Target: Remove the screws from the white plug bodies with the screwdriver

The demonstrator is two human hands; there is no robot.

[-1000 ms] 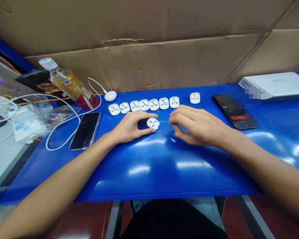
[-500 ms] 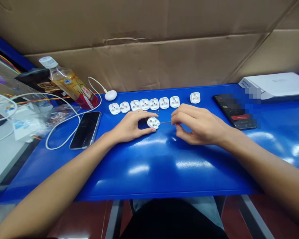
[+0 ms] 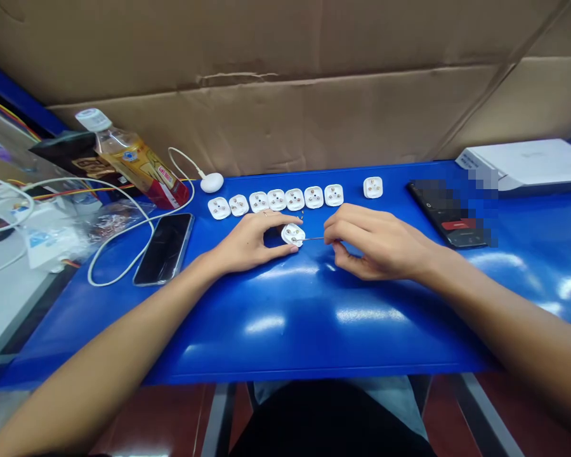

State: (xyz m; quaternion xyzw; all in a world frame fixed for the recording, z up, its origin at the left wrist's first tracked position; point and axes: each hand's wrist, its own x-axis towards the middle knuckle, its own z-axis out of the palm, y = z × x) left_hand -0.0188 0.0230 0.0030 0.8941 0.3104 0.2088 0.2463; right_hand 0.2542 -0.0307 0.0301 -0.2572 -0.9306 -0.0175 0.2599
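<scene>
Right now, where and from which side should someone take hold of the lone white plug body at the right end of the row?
Probably by its rounded side edges, with the fingers coming from the near side. The white three-pin plug body lies flat on the blue worktop, metal contacts facing up, and sits apart from the row of plug bodies, leaving room on both sides.

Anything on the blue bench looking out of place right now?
One white three-pin plug piece sits apart, right of the neat row of seven, breaking the line. A plastic drink bottle also leans over at a tilt instead of standing upright.
</scene>
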